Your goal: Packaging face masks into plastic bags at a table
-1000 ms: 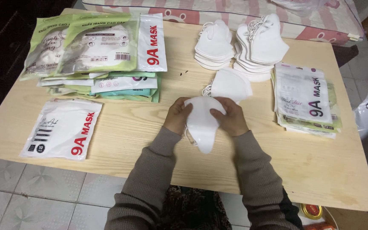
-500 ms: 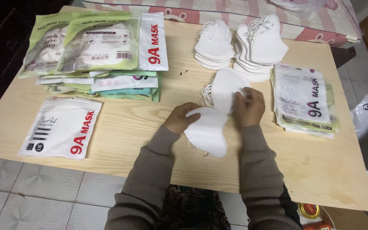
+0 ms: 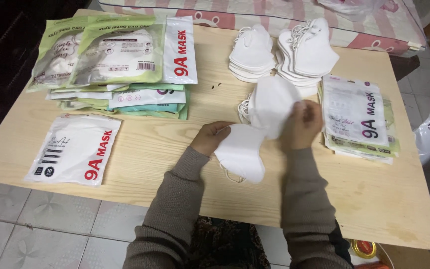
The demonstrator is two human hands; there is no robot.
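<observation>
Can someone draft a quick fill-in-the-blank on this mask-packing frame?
1. The left hand holds a folded ____ mask.
2. The right hand lifts a second mask off the ____ table.
3. The lone white pouch lies to the ____ of both hands.

Missing words: white; wooden; left

Both forearms reach forward in grey-brown sleeves. The left hand [image 3: 209, 138] curls with fingers pinched closed; the right hand [image 3: 302, 124] sits slightly farther out, fingertips gripping.
</observation>
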